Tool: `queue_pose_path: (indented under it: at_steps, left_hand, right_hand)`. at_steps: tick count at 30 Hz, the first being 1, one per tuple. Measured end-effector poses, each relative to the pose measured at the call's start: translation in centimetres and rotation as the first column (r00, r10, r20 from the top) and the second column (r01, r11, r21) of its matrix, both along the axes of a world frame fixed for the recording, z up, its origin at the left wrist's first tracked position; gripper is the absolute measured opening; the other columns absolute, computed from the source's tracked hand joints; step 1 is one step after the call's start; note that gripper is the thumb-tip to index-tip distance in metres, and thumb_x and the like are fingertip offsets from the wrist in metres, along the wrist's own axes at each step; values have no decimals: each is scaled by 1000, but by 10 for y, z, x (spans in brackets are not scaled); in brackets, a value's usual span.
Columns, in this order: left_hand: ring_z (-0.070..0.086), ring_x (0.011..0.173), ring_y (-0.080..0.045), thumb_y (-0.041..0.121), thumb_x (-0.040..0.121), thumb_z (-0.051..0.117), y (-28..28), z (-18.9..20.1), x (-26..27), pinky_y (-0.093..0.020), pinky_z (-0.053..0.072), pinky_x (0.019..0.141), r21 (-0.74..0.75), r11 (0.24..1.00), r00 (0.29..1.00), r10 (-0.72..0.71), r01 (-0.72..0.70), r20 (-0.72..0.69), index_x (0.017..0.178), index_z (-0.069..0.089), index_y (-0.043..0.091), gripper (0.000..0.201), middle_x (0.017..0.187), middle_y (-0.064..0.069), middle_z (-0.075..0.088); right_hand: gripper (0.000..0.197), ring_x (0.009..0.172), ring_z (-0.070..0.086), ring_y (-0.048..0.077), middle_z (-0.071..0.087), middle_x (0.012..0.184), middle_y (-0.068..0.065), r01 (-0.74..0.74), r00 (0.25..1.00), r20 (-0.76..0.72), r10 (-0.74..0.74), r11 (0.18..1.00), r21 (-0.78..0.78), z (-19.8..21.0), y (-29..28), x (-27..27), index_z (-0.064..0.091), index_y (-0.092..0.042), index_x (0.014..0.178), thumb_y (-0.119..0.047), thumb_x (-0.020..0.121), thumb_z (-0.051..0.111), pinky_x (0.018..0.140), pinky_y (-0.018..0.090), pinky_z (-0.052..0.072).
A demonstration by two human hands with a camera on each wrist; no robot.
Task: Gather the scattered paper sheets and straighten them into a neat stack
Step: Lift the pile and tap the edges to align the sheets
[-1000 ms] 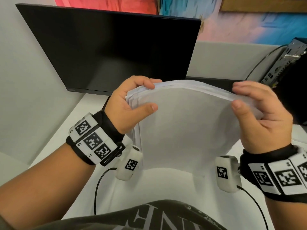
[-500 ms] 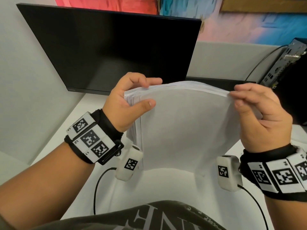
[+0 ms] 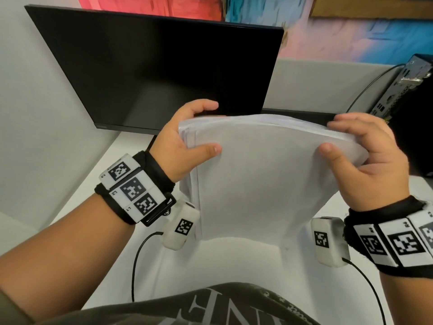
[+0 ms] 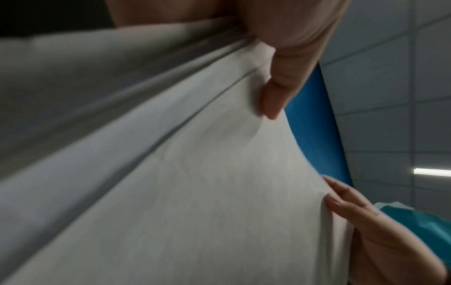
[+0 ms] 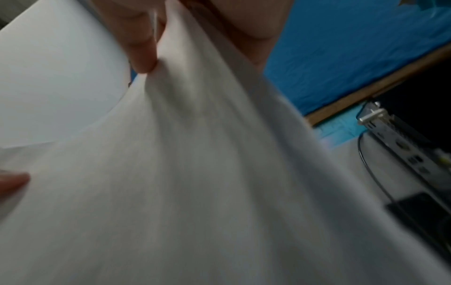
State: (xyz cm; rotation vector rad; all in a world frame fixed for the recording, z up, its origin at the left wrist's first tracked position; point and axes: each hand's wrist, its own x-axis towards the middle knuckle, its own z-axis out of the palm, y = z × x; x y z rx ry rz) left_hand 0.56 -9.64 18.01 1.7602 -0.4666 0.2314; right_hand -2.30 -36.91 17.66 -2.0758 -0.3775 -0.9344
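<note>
With the paper sheets [image 3: 257, 179] upright on the desk [image 3: 234, 266], left hand [image 3: 185, 146] and right hand [image 3: 365, 160] pinch the top corners, squaring step. Side edges look uneven, though blurred. Next: tap down, loosen grip.

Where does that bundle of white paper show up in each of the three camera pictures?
Head: paper stack at centre, upright between left hand and right hand.
Left wrist: fills the left and middle.
Right wrist: fills the middle and bottom.
Shared landmark: the left thumb, pressed on the front sheet in all three.
</note>
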Motion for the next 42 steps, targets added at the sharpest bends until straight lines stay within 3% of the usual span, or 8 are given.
queue_pose_path:
  at_steps: [6,11,17,21,26,30,36,42]
  left_hand:
    - [66,82,-1,7,78,69,-27,10,-7,-11,52,74,164,978,992,128,-126,-5,97,66,23,25,89,13,67]
    - [63,83,-1,2,79,66,-53,19,-19,-7,49,72,226,974,996,-27,8,82,103,70,9,25,84,9,67]
    - [58,57,4,15,73,74,-26,-6,-4,-12,43,56,417,909,997,0,33,-77,59,61,42,33,56,19,62]
    - [58,68,-13,24,63,83,13,-33,9,-25,46,64,600,800,943,208,-10,-261,72,67,18,20,71,2,63]
    - [69,80,-11,38,30,88,58,-66,12,-22,56,72,137,987,876,142,-88,-461,94,67,18,70,81,10,76]
    - [71,87,-12,40,25,93,60,-90,9,-24,57,69,-260,963,813,-99,-67,-574,122,48,6,113,93,4,76]
    - [72,67,-9,46,13,90,41,-87,9,-22,57,57,-389,916,847,-129,-97,-515,96,59,13,95,72,5,76]
    - [67,85,-5,50,34,87,46,-77,0,-24,51,91,40,998,805,65,-51,-590,89,65,24,64,85,11,73]
  right_hand:
    - [82,142,17,41,37,146,10,324,929,38,-369,756,-569,30,25,-11,46,-24,130,-41,56,76,101,74,9]
    - [16,77,63,32,62,71,1,165,962,-18,-274,630,-759,43,44,-11,68,-21,84,-30,71,72,73,41,45]
    - [12,69,66,24,70,67,2,-31,967,-241,-76,910,-413,39,9,-12,70,-26,80,-32,72,64,61,32,48]
    - [23,68,66,-1,72,76,-25,-177,917,-344,204,978,109,24,-31,-9,72,-45,76,-29,64,82,71,16,55]
    - [62,85,72,23,76,89,-6,-87,865,-407,292,888,452,7,-60,-11,73,-22,90,-62,43,84,82,46,56]
    - [75,87,71,33,76,86,1,-52,847,-408,340,818,573,-14,-67,-3,71,-12,93,-57,35,88,84,61,49]
    - [65,77,73,13,76,82,-6,-141,834,-339,435,763,631,-23,-54,-1,75,-20,83,-55,30,88,81,37,57]
    - [62,85,71,25,75,81,-10,-91,902,-337,271,881,464,-9,-60,-2,72,-17,92,-64,52,79,85,43,56]
